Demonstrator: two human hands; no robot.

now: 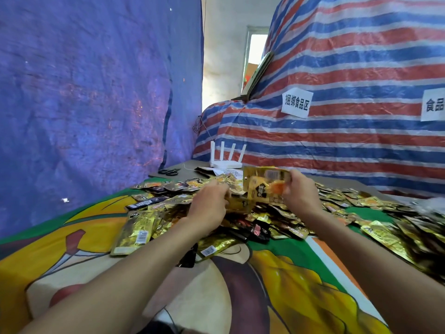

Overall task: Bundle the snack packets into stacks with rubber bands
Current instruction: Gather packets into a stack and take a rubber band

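Gold foil packet [262,183] held upright just above the heap, far side of the table. Right hand [301,194] grips its right edge, thumb and fingers clamped on the foil. Left hand [209,203] is at the heap just beside it, fingers curled; cannot tell whether they close on a packet. Judgement: packets light, thin, flexible, foil slippery, so stacks may fan or slide; best held across the flat faces near the sealed edges. Loose packets [265,225] are spread over a printed cloth [301,285]. No rubber bands discernible. Scissors [168,171] and white router [226,157] lie beyond, before a striped tarp [349,68].
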